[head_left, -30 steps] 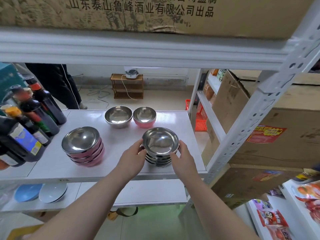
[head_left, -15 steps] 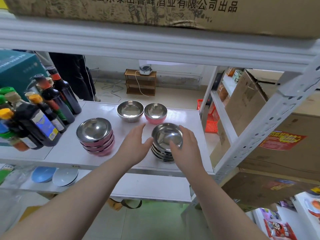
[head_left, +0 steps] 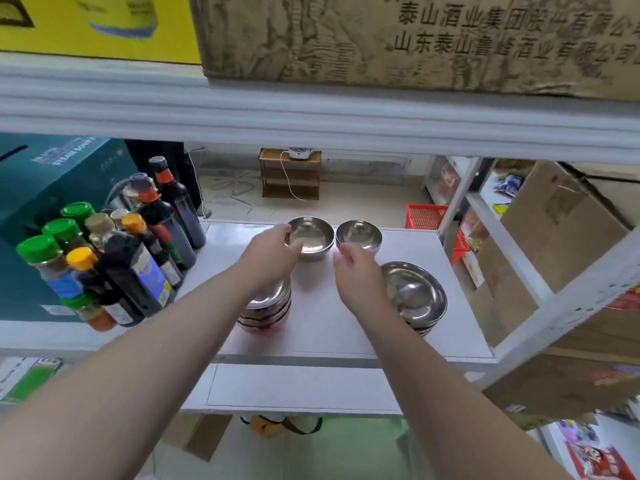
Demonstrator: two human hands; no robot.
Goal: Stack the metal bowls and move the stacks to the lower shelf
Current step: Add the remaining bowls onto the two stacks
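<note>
Bowls sit in four places on the white shelf (head_left: 322,337): two loose ones at the back, a silver bowl (head_left: 310,237) and a pink bowl (head_left: 359,235) side by side, and two stacks nearer the front, a pink stack (head_left: 268,311) on the left and a silver stack (head_left: 415,299) on the right. Sorting by colour seems the reason for the two piles, so each loose bowl likely goes to its match.

The left hand (head_left: 272,256) has its fingers on the near rim of the silver bowl, thumb just inside; the hold looks partial, and I cannot tell whether the bowl is lifted. The right hand (head_left: 358,275) hovers half curled just in front of the pink bowl, holding nothing.

The left forearm covers much of the pink stack, so its count is unclear. Motion blur softens both stacks. The lower shelf (head_left: 304,388) shows only its bare front strip; the rest lies under the upper board. Bottles (head_left: 131,251) crowd the left.
</note>
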